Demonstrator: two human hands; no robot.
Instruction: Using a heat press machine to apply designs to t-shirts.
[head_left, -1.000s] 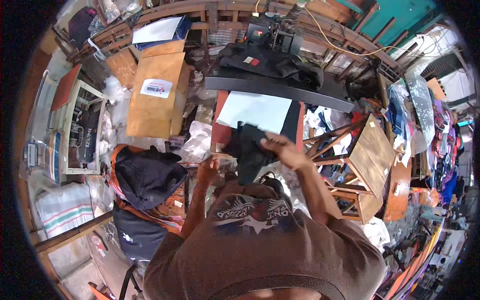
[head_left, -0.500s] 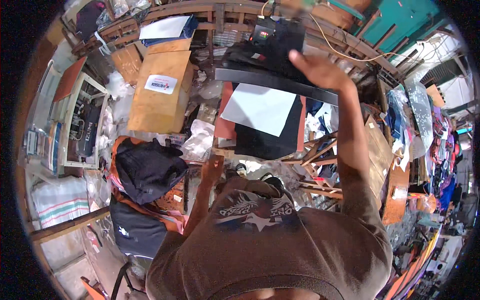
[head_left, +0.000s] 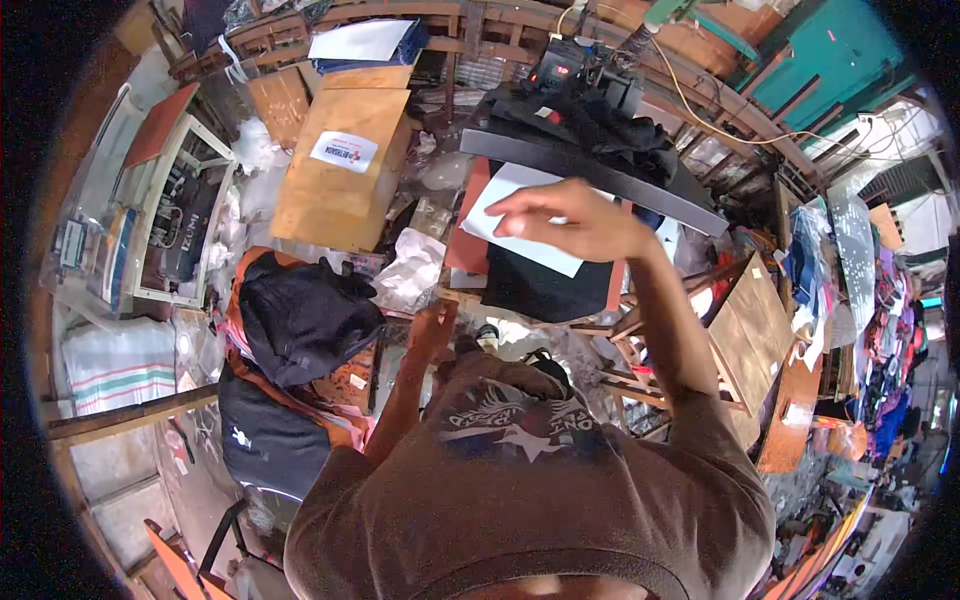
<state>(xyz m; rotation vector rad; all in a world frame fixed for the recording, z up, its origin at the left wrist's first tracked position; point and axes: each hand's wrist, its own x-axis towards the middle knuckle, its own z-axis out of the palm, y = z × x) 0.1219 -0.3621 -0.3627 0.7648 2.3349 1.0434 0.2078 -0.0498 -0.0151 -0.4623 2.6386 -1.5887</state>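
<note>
My right hand hovers over a white sheet, its fingers stretched out and holding nothing; whether it touches the sheet I cannot tell. The sheet lies on black cloth, which is spread over a reddish-brown pad. Just beyond stands a heat press with a flat dark upper plate and a lit red display. Black crumpled material lies on top of that plate. By the near left corner of the pad rests my left hand, low beside a wooden edge; its fingers are too small to make out.
At left, dark garments are heaped beside a wooden board. A brown cardboard-like box bears a white label, with folded denim and paper behind it. Leaning wooden panels stand at right. A pale cable runs behind the press.
My right hand has left the top of the press and come down toward me, over the white sheet. The view has shifted slightly; my left hand stays near the pad's corner.
</note>
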